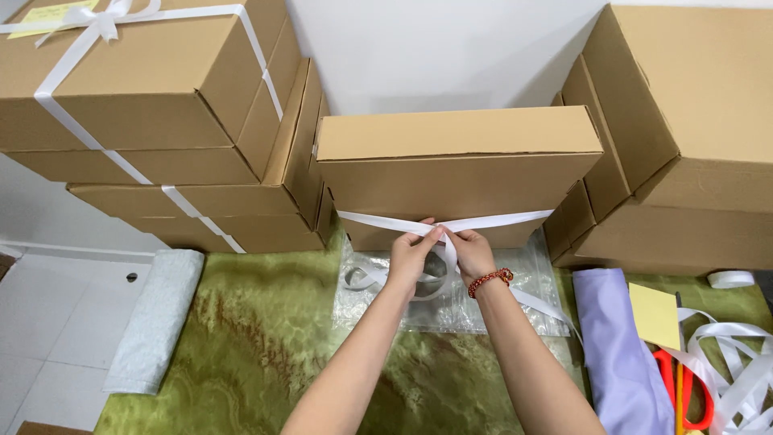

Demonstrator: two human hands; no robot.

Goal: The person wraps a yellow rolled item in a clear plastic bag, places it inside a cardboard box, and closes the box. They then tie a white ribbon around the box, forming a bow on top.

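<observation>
A flat brown cardboard box (457, 173) is standing at the far middle of the green marbled table (266, 354), its near wall facing the person, and a white ribbon (483, 221) is running across that wall from both sides and crossing at the centre. The two ends are meeting there, apparently so that the crossing can be drawn tight against the cardboard. The left hand (411, 256) is pinching the ribbon at the crossing, fingers closed narrowly on it with the fingertips touching the box wall. The right hand (469, 254), wearing a red beaded bracelet (490, 279) at the wrist, is closing on the ribbon just beside the left, thumb and forefinger gripping the strand; the loose tails are looping down under both hands onto a clear plastic bag (451, 298) lying flat below the box. To the left, a stack of boxes (161, 121) is rising, the top ones already bound with white ribbon and a bow. To the right, more plain boxes (684, 137) are stacked. Near right, a roll of lilac cloth (620, 354), a yellow paper pad (654, 314), red-handled scissors (684, 387) and loose ribbon coils (737, 370) are lying. A grey cloth roll (157, 318) is hanging at the table's left edge.
</observation>
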